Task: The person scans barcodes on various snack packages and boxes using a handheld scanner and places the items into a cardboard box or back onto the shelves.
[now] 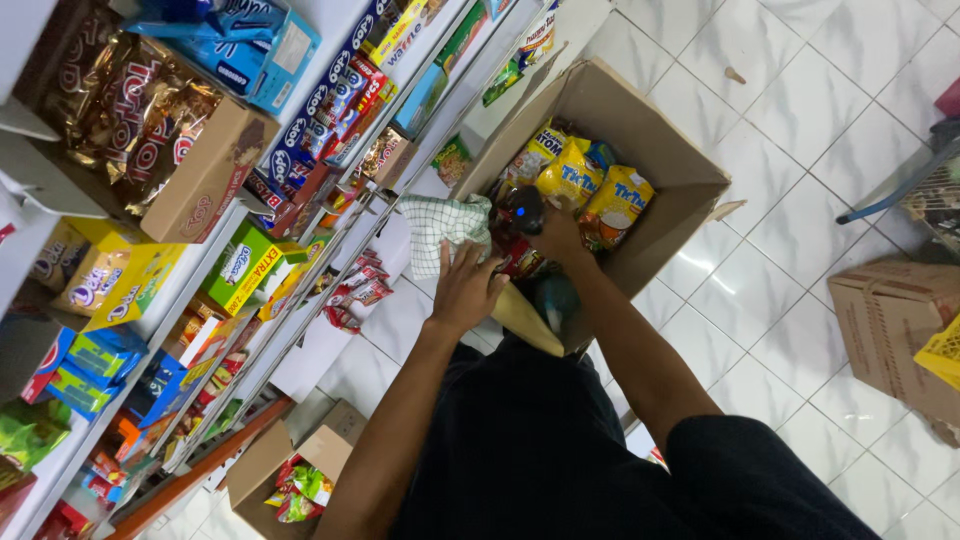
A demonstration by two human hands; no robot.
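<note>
The open cardboard box [640,130] is seen standing on the white tiled floor [800,250], hard against the shelving [330,290], packed with yellow snack bags [590,190] at its far end. The left hand [465,285] is laid flat, fingers spread, on a green-and-white checked cloth [440,228] draped at the box's left, shelf-side corner; nothing is clamped by it. The right hand [560,240] is reached into the box, just right of the cloth and near the yellow bags; its fingers are hidden among the packets, so it cannot be told whether they are closed on anything.

Risks are judged as follows: the cloth, only pressed and not gripped, could slip off the edge; packets could be crushed or pulled out by the buried hand; the loose near flap could buckle if leaned upon; shelf stock close beside the left forearm could be knocked down
</note>
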